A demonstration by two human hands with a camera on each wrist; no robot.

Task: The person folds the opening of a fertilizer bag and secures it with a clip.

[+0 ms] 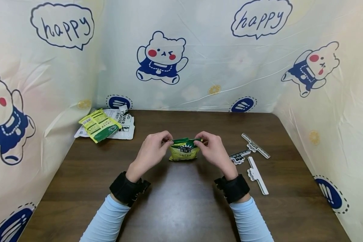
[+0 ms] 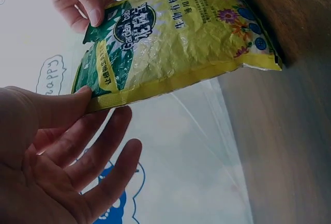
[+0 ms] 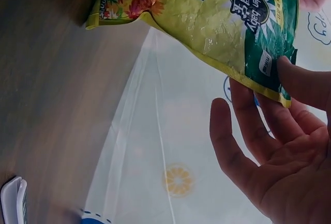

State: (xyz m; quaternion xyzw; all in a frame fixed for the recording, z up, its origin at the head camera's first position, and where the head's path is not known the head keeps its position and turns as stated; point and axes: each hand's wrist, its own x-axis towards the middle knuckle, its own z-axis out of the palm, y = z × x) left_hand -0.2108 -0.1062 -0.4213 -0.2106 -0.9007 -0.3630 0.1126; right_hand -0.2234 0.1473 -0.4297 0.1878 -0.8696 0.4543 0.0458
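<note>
A green and yellow "Garden baby" bag (image 1: pixel 184 151) stands upright on the table in front of me, its bottom edge at the tabletop. My left hand (image 1: pixel 152 149) pinches the bag's top left corner between thumb and fingers. At the opposite top corner, my right hand (image 1: pixel 213 149) pinches it the same way. The left wrist view shows the bag's front (image 2: pixel 170 38) with printed flowers near the base, the left thumb on its green top. In the right wrist view the right thumb presses the green corner of the bag (image 3: pixel 258 53), other fingers behind it.
Right of the hands lie three sealing clips: one black and white (image 1: pixel 239 156), one silvery (image 1: pixel 255 146) and one white (image 1: pixel 258 175). At the back left, another green and yellow bag (image 1: pixel 99 126) lies on a white bag (image 1: pixel 128 129). Printed sheets (image 1: pixel 205 64) wall the table.
</note>
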